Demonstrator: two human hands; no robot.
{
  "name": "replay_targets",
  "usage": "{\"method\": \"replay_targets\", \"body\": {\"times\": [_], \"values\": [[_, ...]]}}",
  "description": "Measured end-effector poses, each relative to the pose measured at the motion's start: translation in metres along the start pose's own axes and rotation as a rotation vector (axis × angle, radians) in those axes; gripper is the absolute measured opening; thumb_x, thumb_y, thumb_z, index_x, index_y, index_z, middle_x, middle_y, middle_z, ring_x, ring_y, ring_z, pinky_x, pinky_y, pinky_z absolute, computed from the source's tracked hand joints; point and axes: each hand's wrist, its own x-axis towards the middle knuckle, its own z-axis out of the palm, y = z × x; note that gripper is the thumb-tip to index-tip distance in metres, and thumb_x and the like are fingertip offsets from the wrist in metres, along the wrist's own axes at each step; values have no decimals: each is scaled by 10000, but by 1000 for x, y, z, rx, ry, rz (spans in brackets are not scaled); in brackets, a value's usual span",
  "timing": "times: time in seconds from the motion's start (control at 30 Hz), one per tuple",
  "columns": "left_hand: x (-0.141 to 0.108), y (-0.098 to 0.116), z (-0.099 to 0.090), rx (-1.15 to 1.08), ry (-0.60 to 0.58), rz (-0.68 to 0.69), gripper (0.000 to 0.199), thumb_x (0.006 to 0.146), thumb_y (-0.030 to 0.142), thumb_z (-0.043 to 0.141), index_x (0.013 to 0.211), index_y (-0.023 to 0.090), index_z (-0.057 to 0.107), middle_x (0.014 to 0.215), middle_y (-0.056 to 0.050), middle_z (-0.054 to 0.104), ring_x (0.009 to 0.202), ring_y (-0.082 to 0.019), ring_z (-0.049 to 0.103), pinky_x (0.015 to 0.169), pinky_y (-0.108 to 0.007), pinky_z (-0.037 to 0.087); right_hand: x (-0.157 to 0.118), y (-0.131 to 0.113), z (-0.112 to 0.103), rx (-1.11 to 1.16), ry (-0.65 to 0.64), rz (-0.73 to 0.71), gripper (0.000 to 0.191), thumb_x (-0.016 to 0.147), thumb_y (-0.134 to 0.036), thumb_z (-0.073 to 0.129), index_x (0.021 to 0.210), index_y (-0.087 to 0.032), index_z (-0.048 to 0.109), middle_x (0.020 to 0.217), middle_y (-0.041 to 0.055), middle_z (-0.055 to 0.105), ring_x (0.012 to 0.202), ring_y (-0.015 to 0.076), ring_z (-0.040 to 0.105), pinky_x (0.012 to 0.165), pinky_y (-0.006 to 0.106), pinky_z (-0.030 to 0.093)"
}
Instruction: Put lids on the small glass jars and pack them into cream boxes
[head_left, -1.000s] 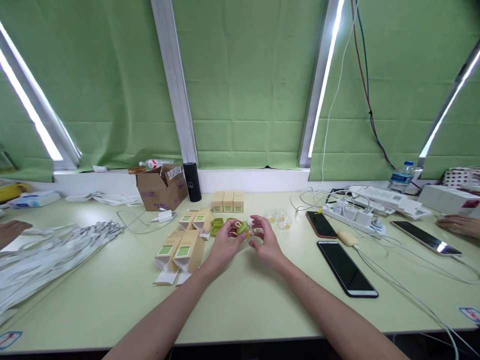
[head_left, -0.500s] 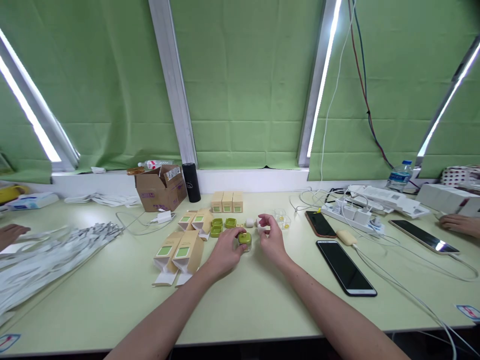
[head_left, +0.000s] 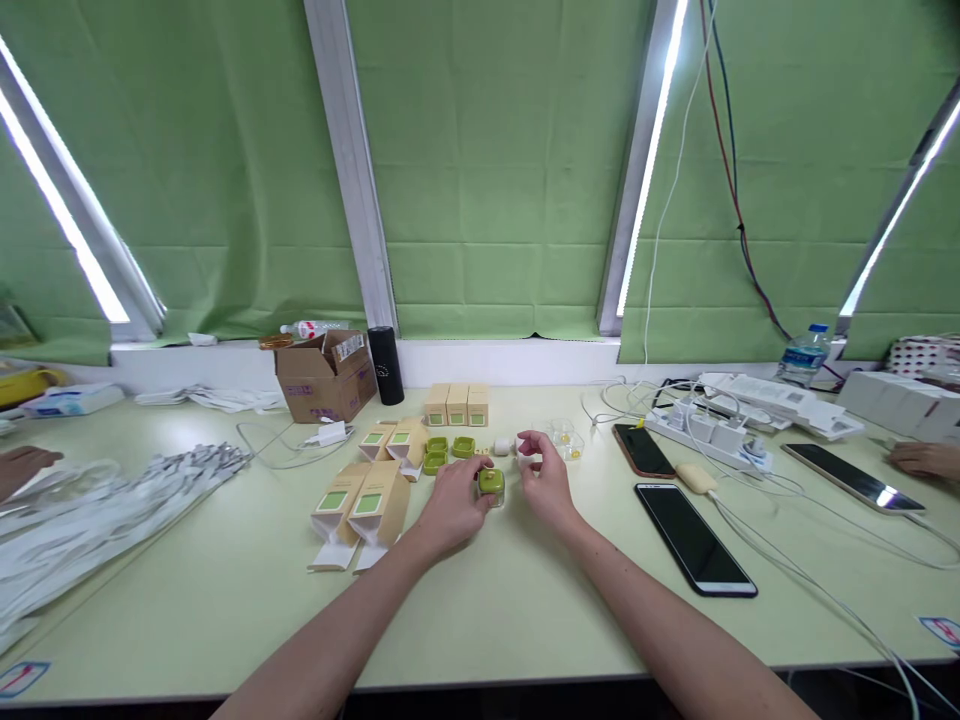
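Observation:
My left hand is closed round the side of a small clear container with a green lid, low over the table. My right hand is just to the right of it, fingers bent over a small whitish item partly hidden by them; whether it grips this item is unclear. Beyond the hands lie a small white cylinder and clear round pieces. Green square trays are left of the cylinder. Opened tan boxes lie left of my left hand, and closed tan boxes stand behind.
A cardboard box and a black cylinder stand at the back. White strips cover the left side. Phones, cables and a power strip lie right. Other people's hands show at both edges.
The view has shifted slightly. Both my hands keep nearly the same places, with the green-lidded container still in my left hand.

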Motion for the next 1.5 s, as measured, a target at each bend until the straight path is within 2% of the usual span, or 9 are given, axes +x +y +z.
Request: {"method": "replay_targets", "body": {"times": [0.2,0.37,0.5,0.63,0.8,1.0,1.2,1.33,1.5], "values": [[8,6,-20,308,-8,53,456,817,201,613,1270,240,623,1268,-117,711,1210,-337,598,1072,-495,361,-1,0,-1,19,2,-1,472,713,-156,550,1167,-254,633,1049,57,629,1013,242,593,790,358,496],[14,18,-56,773,93,-41,331,910,311,537,1150,140,687,1101,-219,724,1092,-397,616,966,-511,378,0,-1,-1,31,9,-9,435,741,-168,573,1160,-264,641,1047,56,639,1015,249,594,771,357,496],[-3,16,-85,1051,107,-135,409,928,393,497,1090,87,715,1082,-253,697,1068,-419,591,937,-518,372,0,-3,-1,10,16,-14,417,760,-168,583,1161,-262,641,1047,66,639,1007,262,598,778,377,507],[-33,4,-100,1194,105,-226,492,914,394,495,1190,39,695,1104,-266,684,1095,-416,564,970,-518,352,-1,-5,2,5,15,-15,405,783,-179,586,1176,-262,633,1058,69,635,1014,262,601,786,382,513],[-61,-2,-98,1229,118,-239,494,928,406,452,1136,48,721,1120,-267,674,1136,-414,514,1039,-551,312,-2,-7,4,38,14,-11,393,789,-187,599,1171,-266,646,1056,58,636,1017,251,597,783,364,503],[-68,6,-84,1186,102,-232,463,893,460,538,1108,94,722,1239,-276,626,1224,-433,481,1056,-575,299,-3,-11,3,8,14,-16,387,797,-180,594,1171,-268,637,1063,58,637,1023,248,600,793,364,497],[-73,13,-69,1169,101,-241,344,889,286,560,1154,96,671,1279,-266,617,1229,-421,497,1054,-570,307,-3,-10,4,8,4,-25,385,807,-190,598,1181,-274,637,1070,60,638,1023,252,604,793,371,498],[-79,12,-62,1112,108,-216,394,925,220,492,1272,86,620,1198,-240,663,1134,-399,576,1042,-569,302,-4,-10,4,-23,-8,-45,382,834,-196,584,1208,-268,617,1080,68,634,1028,254,603,788,373,502],[-75,13,-62,972,278,-60,433,965,225,456,1370,98,539,1291,-233,668,1125,-374,617,1030,-547,295,-6,-13,5,-56,-7,-112,358,868,-207,575,1222,-252,610,1094,78,640,1035,251,599,817,380,502]]}}
